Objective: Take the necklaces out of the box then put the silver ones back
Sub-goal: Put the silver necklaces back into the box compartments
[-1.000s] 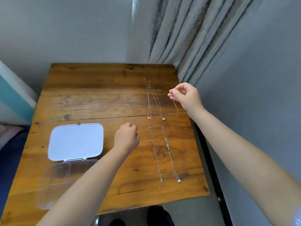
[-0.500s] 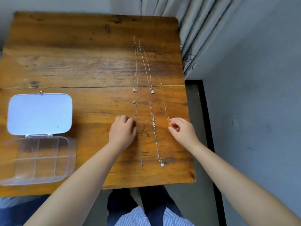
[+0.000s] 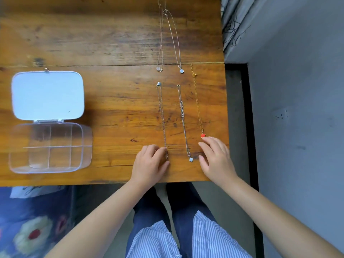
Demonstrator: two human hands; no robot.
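Observation:
A clear plastic box (image 3: 50,148) with dividers stands open and empty at the table's left, its white lid (image 3: 47,94) folded back. Several necklaces lie stretched out on the right half. Two silver chains (image 3: 161,116) (image 3: 183,120) lie near me, and a gold chain with a red pendant (image 3: 197,105) lies rightmost. Two more chains (image 3: 161,40) (image 3: 174,38) lie farther away. My left hand (image 3: 150,164) rests loosely curled on the near end of the left silver chain. My right hand (image 3: 216,159) lies spread on the table, its fingertips just below the red pendant.
The wooden table (image 3: 93,43) ends just behind my hands. A grey wall and a curtain (image 3: 234,21) are close on the right. A flowered fabric (image 3: 28,229) lies below the table at left.
My right hand carried the gold chain toward me, laid it down beside the silver ones and let go. My view tilted down. My left hand slid toward the table's near edge.

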